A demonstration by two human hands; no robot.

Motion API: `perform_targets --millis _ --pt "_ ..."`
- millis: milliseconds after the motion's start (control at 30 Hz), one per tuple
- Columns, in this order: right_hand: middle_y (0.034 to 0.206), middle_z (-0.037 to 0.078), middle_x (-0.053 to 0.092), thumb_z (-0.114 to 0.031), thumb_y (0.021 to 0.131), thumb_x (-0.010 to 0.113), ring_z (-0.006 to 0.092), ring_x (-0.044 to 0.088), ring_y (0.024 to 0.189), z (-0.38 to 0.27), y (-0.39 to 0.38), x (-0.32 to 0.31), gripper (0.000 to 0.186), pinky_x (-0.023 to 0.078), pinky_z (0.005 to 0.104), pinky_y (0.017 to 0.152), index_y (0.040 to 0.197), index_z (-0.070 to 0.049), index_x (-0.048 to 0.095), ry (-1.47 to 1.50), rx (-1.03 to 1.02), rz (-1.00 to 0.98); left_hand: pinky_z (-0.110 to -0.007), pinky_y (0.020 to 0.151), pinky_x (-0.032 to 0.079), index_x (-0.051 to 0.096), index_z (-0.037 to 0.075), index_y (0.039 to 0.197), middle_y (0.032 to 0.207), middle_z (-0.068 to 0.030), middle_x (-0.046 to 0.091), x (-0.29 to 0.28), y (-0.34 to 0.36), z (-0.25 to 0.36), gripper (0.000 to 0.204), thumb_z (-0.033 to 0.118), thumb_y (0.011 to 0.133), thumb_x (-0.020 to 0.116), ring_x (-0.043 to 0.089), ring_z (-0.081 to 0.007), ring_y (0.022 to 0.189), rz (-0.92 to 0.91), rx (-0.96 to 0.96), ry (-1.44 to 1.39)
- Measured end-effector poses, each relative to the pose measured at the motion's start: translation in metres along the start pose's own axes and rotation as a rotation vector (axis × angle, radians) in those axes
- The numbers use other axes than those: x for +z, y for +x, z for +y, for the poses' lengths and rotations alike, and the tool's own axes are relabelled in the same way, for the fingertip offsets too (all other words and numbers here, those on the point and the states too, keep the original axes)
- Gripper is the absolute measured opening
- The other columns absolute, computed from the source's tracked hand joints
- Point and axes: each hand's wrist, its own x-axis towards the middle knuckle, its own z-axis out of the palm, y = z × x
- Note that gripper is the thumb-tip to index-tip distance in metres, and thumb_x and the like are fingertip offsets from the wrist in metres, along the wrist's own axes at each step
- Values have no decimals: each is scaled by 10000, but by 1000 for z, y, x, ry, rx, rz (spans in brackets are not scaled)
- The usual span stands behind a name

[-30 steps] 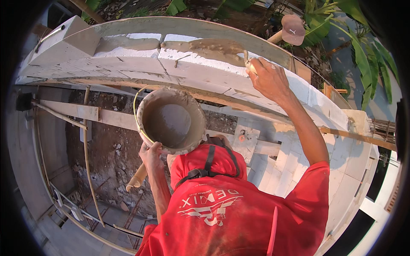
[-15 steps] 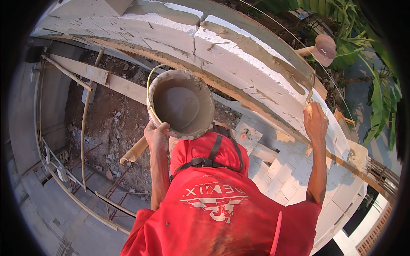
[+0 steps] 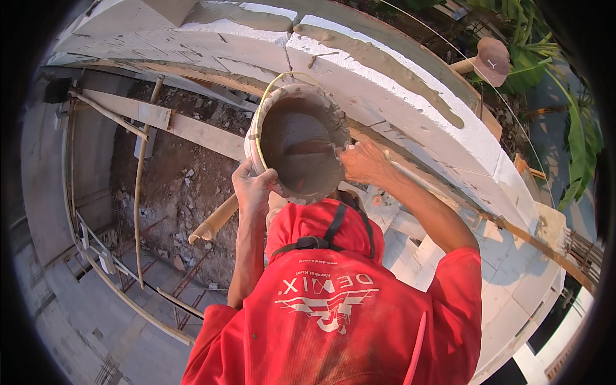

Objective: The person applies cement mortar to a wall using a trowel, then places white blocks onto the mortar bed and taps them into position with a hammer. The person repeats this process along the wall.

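Bucket in one hand, trowel in the other, mid-frame.
We've got the left hand (image 3: 253, 186) clamped on the near-left rim of the bucket (image 3: 338, 114), just above the centre of the frame, and the right hand (image 3: 362, 162) curled at its right edge round what looks like a trowel (image 3: 311, 147), though the blade's dim down in the grey mortar (image 3: 292, 172). Up top we see a mortar strip (image 3: 398, 67) along the white wall (image 3: 366, 90), plus a cap (image 3: 493, 62) at upper right.
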Motion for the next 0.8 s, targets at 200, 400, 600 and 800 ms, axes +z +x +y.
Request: perform_targets --millis 200,400,600,800 --pt "834 207 680 -305 910 613 313 688 791 -2 -7 9 312 532 430 723 998 -16 695 616 56 -235 -257 583 481 662 -39 927 750 -39 630 20 -3 5 220 -82 714 631 596 -117 631 -37 -20 21" --pt "771 93 624 -338 968 615 160 640 673 33 -61 5 337 499 320 609 1026 -10 657 1121 209 -387 -254 572 471 671 -27 908 723 -26 611 23 -1 1 223 -86 694 650 580 -115 614 -92 -96 -18" --pt "738 33 584 -406 956 606 140 601 693 58 -125 -9 387 483 323 617 1038 -34 679 1325 275 -250 -271 627 508 660 -41 915 776 -57 645 24 3 -3 211 -108 718 620 616 -135 657 -127 -149 -107" --pt "735 29 573 -402 956 612 131 571 678 103 -233 -64 406 466 286 634 1069 -18 678 1392 410 -109 -295 672 555 638 -49 1017 874 -88 678 29 -4 3 256 -116 771 608 663 -161 726 -124 -135 -83"
